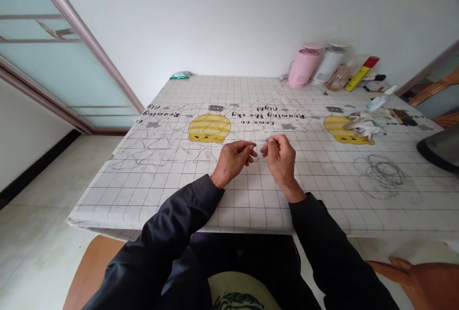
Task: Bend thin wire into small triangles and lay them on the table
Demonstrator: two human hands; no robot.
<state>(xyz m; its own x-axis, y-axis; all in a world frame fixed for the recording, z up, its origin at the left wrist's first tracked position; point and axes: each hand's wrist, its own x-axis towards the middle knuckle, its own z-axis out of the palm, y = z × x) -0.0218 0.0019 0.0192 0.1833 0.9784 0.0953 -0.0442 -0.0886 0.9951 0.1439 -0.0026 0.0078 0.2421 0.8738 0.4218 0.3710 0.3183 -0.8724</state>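
Both hands are close together over the middle of the table, thumbs and fingertips pinched and facing each other across a small gap. My left hand (234,159) is closed on a thin line that barely shows at the fingertips. Opposite it, my right hand (280,161) pinches the same kind of fine strand; how it runs between the fingers is too faint to see. Loose, tangled thin line (145,150) spreads over the cloth left of and beyond my left hand. To the right of my right hand lies a loose coil of thin dark line (385,176).
A checked tablecloth (251,209) covers the table. At the back right stand a pink cylinder (304,66), a white one (327,66) and a yellow, red-capped container (361,75). A crumpled cloth (367,123) and dark appliance (441,147) are at right; a green packet (180,75) lies back left.
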